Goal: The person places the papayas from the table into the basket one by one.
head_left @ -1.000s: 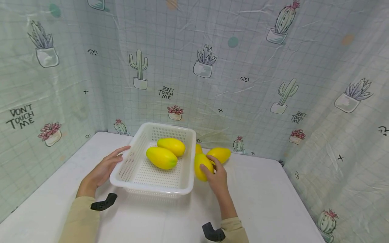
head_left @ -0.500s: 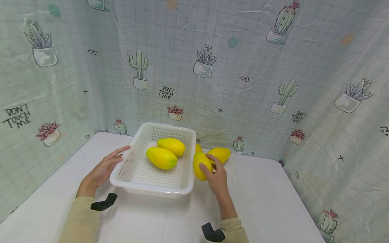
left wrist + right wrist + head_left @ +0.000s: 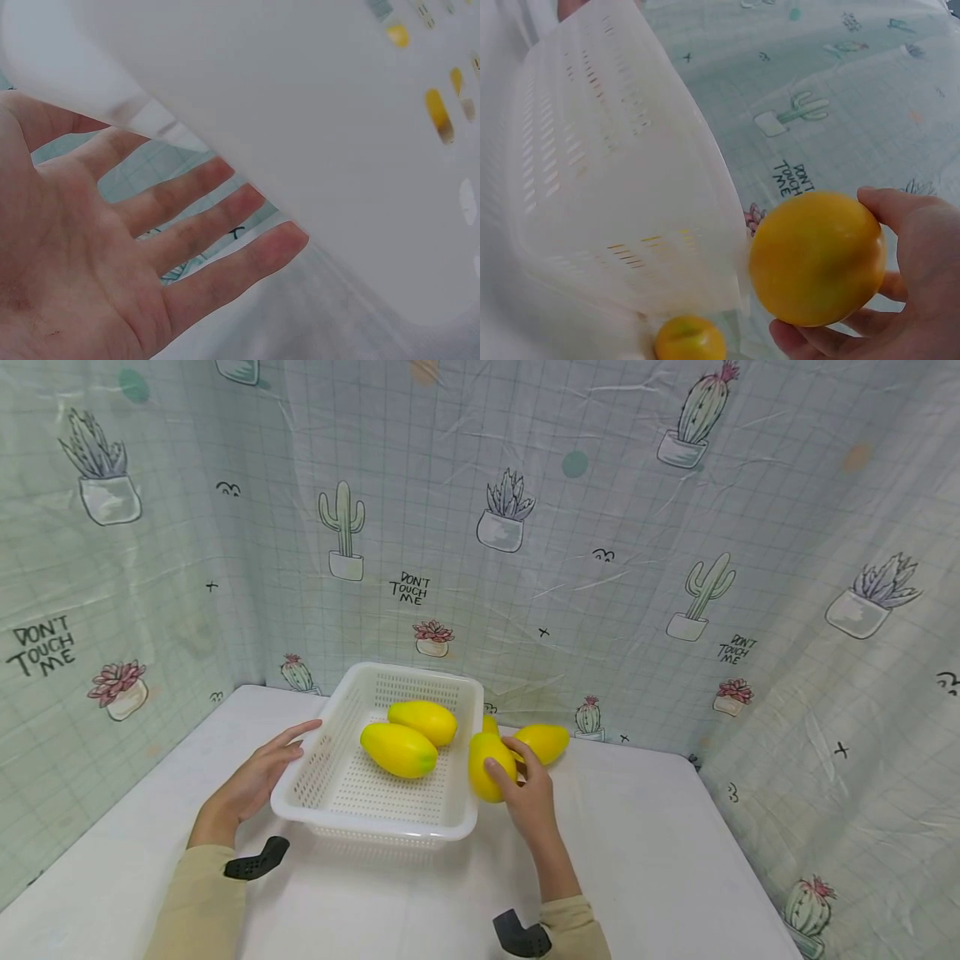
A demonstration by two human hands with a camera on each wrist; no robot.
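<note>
Spanning the lower view: white tabletop (image 3: 637, 835). Basket (image 3: 375, 820) stands by its back edge, nearer the back-left corner. Left hand (image 3: 253, 787): fingers apart, tips against basket's left side. Right hand (image 3: 535, 795): thumb and fingers clamped on held fruit (image 3: 482, 778) at the right rim. Inside pair (image 3: 399, 750) on basket floor; loose pair (image 3: 546, 742) at tabletop's back edge. Risk: smooth skin could slip; too low a lift could snag the rim, shove the lightly braced basket.
</note>
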